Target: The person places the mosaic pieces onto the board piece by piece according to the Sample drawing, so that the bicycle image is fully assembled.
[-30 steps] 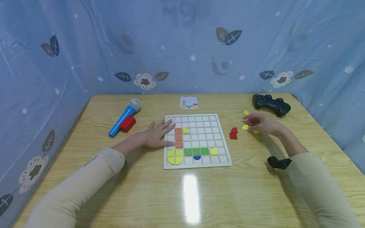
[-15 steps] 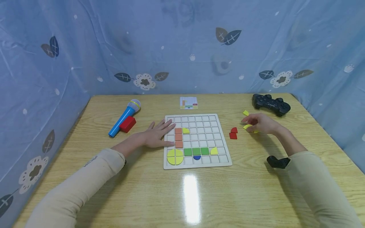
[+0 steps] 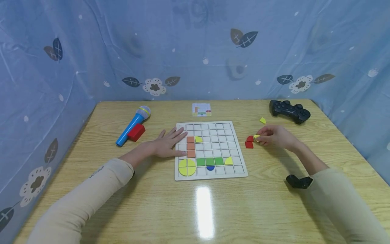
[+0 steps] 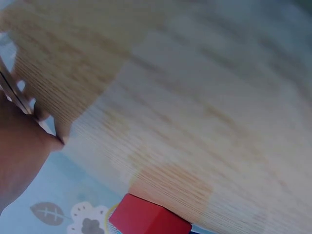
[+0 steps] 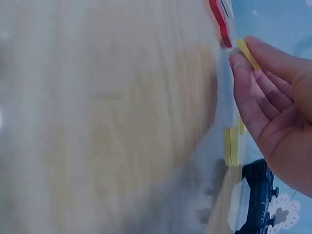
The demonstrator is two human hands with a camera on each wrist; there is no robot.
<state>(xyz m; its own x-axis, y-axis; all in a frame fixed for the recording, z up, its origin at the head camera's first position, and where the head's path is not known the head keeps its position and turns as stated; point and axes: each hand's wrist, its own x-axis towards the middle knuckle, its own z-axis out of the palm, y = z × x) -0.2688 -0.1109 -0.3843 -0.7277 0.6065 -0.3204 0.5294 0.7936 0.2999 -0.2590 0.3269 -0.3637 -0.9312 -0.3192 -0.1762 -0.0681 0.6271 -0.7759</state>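
Note:
My right hand [image 3: 278, 137] pinches a yellow quarter-circle tile [image 5: 248, 54] between thumb and fingers, just above the table beside two red tiles [image 3: 249, 145]. Another yellow tile [image 3: 262, 120] lies beyond it; the right wrist view shows more yellow tiles [image 5: 232, 146] below the hand. With fingers spread, my left hand [image 3: 167, 145] rests on the left edge of a white grid board [image 3: 213, 177]. On the board are orange tiles [image 3: 191, 146], green tiles [image 3: 209, 161], a blue half-circle [image 3: 210, 168], a yellow circle of quarter tiles [image 3: 187, 167] and two single yellow quarters.
A small printed card [image 3: 201, 109] lies behind the board. At the left are a blue toy microphone [image 3: 126, 134] and a red block [image 3: 136, 132]. A black game controller [image 3: 289, 111] sits at the back right. Patterned curtains [image 3: 195, 51] enclose the table.
From the loose yellow tiles, my right hand has picked one up and moved left and slightly nearer, up to the red tiles. The left hand stays in place on the board.

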